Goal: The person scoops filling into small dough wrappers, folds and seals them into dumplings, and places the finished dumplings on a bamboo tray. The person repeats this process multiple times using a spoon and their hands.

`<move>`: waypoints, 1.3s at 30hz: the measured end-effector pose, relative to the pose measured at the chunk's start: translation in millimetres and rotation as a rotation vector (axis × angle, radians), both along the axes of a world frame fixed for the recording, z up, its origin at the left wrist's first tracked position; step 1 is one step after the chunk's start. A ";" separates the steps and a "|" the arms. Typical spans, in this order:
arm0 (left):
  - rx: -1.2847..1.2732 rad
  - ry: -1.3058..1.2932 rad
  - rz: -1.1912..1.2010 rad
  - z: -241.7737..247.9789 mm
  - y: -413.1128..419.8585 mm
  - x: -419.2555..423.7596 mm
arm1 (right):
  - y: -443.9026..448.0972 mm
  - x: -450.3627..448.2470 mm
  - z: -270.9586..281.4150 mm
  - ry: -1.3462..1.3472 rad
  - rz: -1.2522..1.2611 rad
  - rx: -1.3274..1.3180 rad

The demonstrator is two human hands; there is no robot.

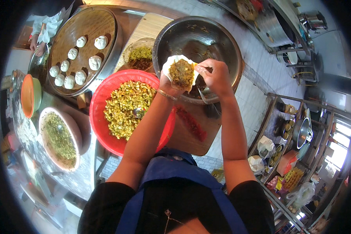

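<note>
My left hand [170,87] cradles a round dough wrapper [168,65] with brown-green filling [182,73] spread on it. The fingertips of my right hand [215,74] pinch the wrapper's right edge. Both hands are above a large metal bowl [234,44], which has brown filling stuck inside and a utensil [202,95] leaning in it. A red plastic basin [98,125] of chopped yellow-green vegetables [124,109] stands to the left, with a metal spoon [138,112] in it. Several pleated buns [95,62] sit apart on a round bamboo steamer tray [64,32] at the upper left.
Between steamer and metal bowl stands a clear bowl [128,48] of green and brown fillings. Further left are a pink basin [78,137] of chopped greens and an orange-green bowl [32,95] on a floury worktop [26,128]. Another person's hands [37,48] are at the upper left; loaded shelving [280,128] stands right.
</note>
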State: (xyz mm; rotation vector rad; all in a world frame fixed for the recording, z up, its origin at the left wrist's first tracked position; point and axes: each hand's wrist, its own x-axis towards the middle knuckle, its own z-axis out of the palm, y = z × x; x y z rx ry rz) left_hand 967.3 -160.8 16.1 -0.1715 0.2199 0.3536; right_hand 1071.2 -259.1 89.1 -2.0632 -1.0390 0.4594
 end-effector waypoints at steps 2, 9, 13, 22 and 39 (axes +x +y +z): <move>0.056 0.030 -0.027 -1.1 2.7 -0.1 | 2.4 0.4 -0.5 0.018 0.011 0.016; 0.157 0.006 -0.094 -20.3 5.3 0.7 | 9.1 -0.2 2.7 0.013 0.093 0.051; 0.127 -0.050 -0.071 -17.9 3.4 0.5 | 12.3 3.2 3.9 -0.020 0.107 0.101; 0.069 0.036 -0.236 -23.3 6.9 6.1 | 19.4 11.7 2.6 0.034 0.231 0.092; 0.081 0.037 -0.030 -14.1 15.2 7.5 | 28.3 4.2 14.1 -0.181 0.179 0.181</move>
